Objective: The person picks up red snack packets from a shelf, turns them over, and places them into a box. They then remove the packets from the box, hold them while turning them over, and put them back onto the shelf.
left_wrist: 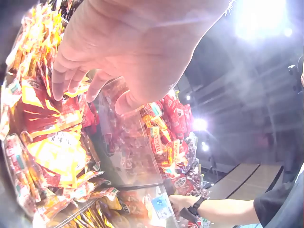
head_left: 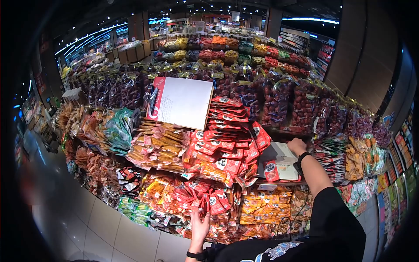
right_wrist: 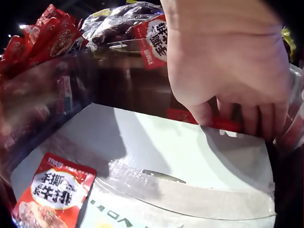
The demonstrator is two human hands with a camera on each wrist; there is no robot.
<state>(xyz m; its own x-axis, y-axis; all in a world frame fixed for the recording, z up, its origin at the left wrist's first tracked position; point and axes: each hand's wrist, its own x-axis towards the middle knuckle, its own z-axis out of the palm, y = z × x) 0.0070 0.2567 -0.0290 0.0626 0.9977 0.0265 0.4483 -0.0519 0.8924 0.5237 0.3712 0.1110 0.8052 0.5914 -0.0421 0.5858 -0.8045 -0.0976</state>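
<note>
In the right wrist view, my right hand (right_wrist: 232,66) grips the far edge of a pale cardboard box (right_wrist: 137,137) set inside a clear-walled bin. Its thumb lies at the edge and the other fingers reach down behind it, their tips hidden. A red snack packet (right_wrist: 57,192) lies on the box near its front; part of another red packet shows behind the edge. My left hand (head_left: 200,225) hangs loosely bent and holding nothing, beside red packets (head_left: 218,201) in the lower tier. The left wrist view shows its fingers apart above the packets and a clear divider (left_wrist: 126,142).
Piled red packets (head_left: 224,144) stand left of the box, with a white sale sign (head_left: 185,102) behind them. Yellow packets (head_left: 266,205) fill the tier below. Bags of dark red snacks (head_left: 301,109) line the back. A tiled floor (head_left: 104,222) runs along the left.
</note>
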